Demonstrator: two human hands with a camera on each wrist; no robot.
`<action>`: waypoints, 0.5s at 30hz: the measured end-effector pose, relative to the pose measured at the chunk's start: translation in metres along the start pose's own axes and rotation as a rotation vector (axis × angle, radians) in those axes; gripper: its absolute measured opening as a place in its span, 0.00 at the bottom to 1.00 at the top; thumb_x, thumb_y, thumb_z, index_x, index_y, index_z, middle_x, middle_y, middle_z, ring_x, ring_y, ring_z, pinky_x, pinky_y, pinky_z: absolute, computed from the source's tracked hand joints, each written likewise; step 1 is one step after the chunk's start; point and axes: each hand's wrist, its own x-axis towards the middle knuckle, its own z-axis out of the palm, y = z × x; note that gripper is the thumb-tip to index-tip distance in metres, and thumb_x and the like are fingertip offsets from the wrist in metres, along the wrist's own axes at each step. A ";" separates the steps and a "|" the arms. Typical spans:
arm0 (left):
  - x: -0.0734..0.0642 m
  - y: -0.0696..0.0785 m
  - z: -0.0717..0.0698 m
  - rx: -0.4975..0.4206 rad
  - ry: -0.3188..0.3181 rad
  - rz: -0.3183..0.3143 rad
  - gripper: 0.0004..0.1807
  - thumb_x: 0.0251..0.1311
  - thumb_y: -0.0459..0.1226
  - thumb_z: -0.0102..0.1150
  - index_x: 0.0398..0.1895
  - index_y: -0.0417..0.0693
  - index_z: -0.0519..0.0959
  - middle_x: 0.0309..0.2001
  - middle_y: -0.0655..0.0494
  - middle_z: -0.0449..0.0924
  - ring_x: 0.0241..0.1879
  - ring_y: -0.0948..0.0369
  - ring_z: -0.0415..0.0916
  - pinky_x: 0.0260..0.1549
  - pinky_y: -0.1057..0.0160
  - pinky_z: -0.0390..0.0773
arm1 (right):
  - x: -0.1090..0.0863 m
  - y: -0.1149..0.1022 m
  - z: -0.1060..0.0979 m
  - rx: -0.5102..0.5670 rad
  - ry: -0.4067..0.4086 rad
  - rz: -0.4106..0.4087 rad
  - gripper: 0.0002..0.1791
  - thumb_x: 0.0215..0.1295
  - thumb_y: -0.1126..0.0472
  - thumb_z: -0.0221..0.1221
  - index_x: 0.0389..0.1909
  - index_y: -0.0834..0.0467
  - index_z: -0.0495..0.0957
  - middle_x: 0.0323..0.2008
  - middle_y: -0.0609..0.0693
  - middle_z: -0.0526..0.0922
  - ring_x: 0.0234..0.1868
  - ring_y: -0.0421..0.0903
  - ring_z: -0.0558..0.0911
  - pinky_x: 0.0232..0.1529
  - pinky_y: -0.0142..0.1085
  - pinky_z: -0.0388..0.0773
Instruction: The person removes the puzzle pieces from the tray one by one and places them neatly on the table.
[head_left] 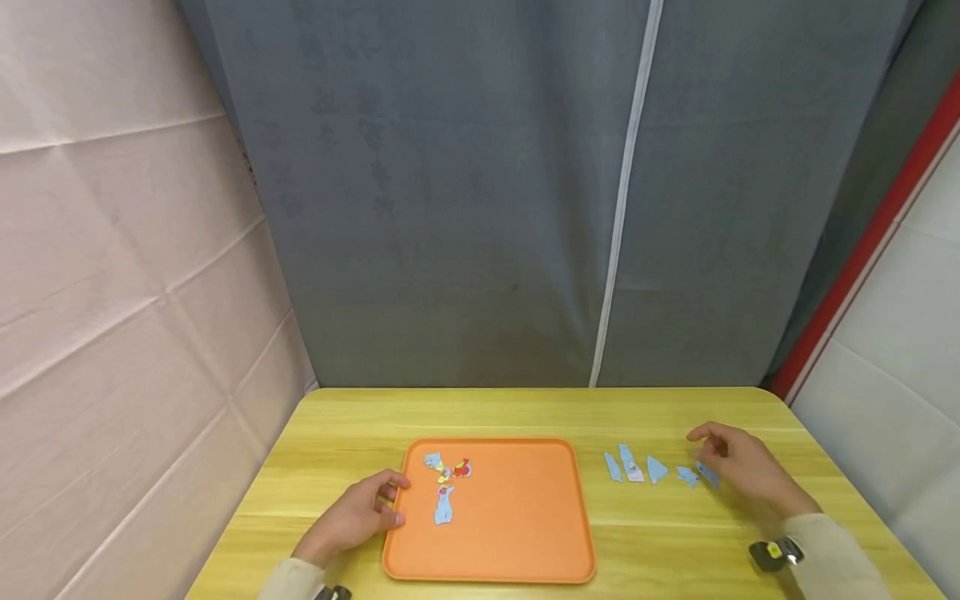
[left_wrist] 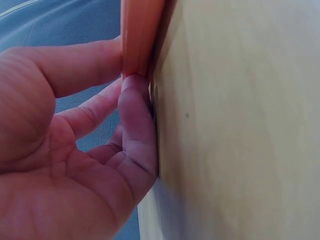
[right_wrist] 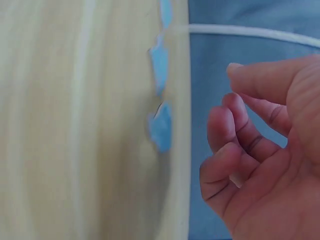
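An orange tray [head_left: 495, 575] lies on the table with a few colourful puzzle pieces at its upper left: a red one [head_left: 462, 468], a yellow-and-blue one [head_left: 435, 461] and a longer light blue one [head_left: 444, 507]. My left hand [head_left: 362, 515] holds the tray's left rim, its fingertips [left_wrist: 135, 85] at the edge in the left wrist view. To the right of the tray, my right hand [head_left: 738, 467] hovers over the rightmost blue piece [head_left: 707, 474]. Its fingers [right_wrist: 225, 125] are loosely bent with nothing between them, apart from the blue piece [right_wrist: 161, 127] in the right wrist view.
Several other blue pieces lie in a row right of the tray, among them a triangular one [head_left: 657, 469] and a strip [head_left: 612, 467]. A grey curtain [head_left: 465, 208] hangs behind the yellow wooden table [head_left: 517, 412]. Pale cloth [head_left: 150, 250] covers the left side.
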 end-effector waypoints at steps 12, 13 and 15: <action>0.001 -0.001 0.000 0.017 -0.009 0.002 0.25 0.64 0.32 0.72 0.63 0.44 0.77 0.51 0.44 0.75 0.36 0.57 0.76 0.31 0.65 0.79 | 0.014 -0.036 0.005 0.037 0.025 -0.055 0.13 0.75 0.60 0.65 0.54 0.61 0.83 0.30 0.45 0.79 0.28 0.35 0.73 0.30 0.32 0.71; 0.001 -0.002 0.000 0.017 -0.009 0.002 0.25 0.64 0.32 0.72 0.63 0.44 0.77 0.51 0.44 0.75 0.36 0.56 0.76 0.31 0.65 0.79 | 0.014 -0.040 0.005 0.040 0.027 -0.057 0.13 0.75 0.59 0.64 0.54 0.61 0.83 0.30 0.45 0.79 0.28 0.35 0.73 0.30 0.33 0.71; 0.001 -0.002 0.000 0.014 -0.009 -0.002 0.25 0.64 0.32 0.72 0.63 0.44 0.77 0.51 0.44 0.75 0.37 0.56 0.76 0.31 0.64 0.79 | 0.015 -0.049 0.005 0.041 0.033 -0.061 0.13 0.76 0.58 0.64 0.54 0.60 0.83 0.30 0.44 0.79 0.29 0.35 0.74 0.30 0.33 0.71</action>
